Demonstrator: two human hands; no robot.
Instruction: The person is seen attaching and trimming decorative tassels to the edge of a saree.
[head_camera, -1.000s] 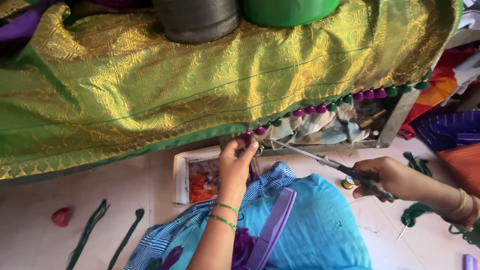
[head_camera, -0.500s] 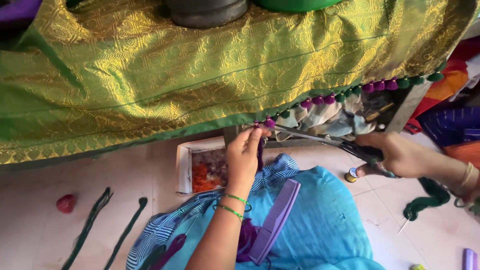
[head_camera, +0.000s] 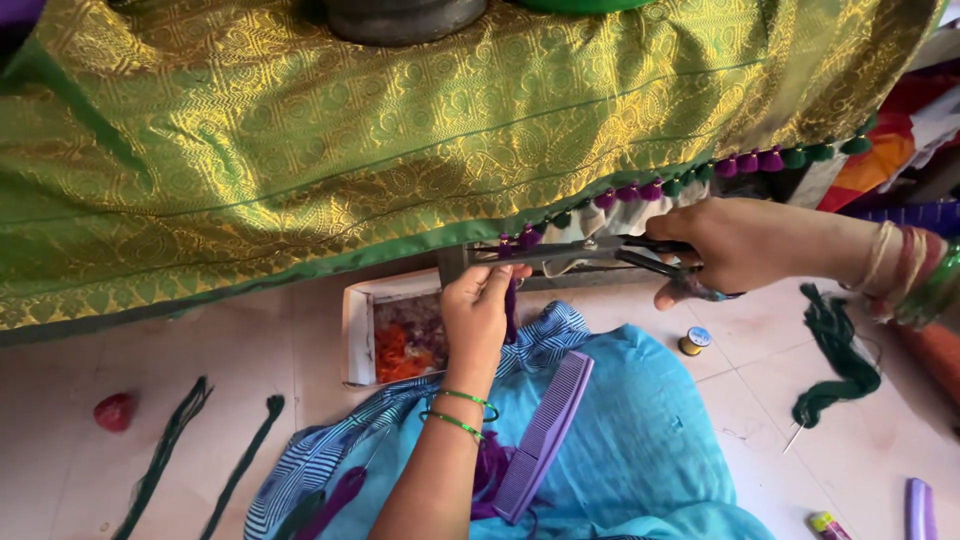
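On the near lap, a purple comb (head_camera: 543, 437) is seen lying on turquoise cloth (head_camera: 640, 450), unused for the moment. Just beyond it, the left hand (head_camera: 480, 310) is raised to the hem, its fingertips pinched together on a purple tassel (head_camera: 512, 300) that hangs from the green edge of the gold brocade sari (head_camera: 400, 150). The tassel is best kept taut and straight down, so that the threads are cut level in one bite.

To the right, the scissors (head_camera: 600, 250) are gripped by the right hand (head_camera: 725, 245), fingers closed through the handles, and the blades are laid nearly flat under the hem, their tips reaching the pinched tassel (whether the blades are parted cannot be told). The blades should be held just clear of the woven border, lest the fabric itself be nicked.

On the floor beyond, a box of thread scraps (head_camera: 385, 335) stands under the hem, and a yellow thread spool (head_camera: 692, 341) lies to the right.

Compared with half a second ago, the scissors have been brought level and closer to the left hand, and the right hand has been lifted nearer the hem.
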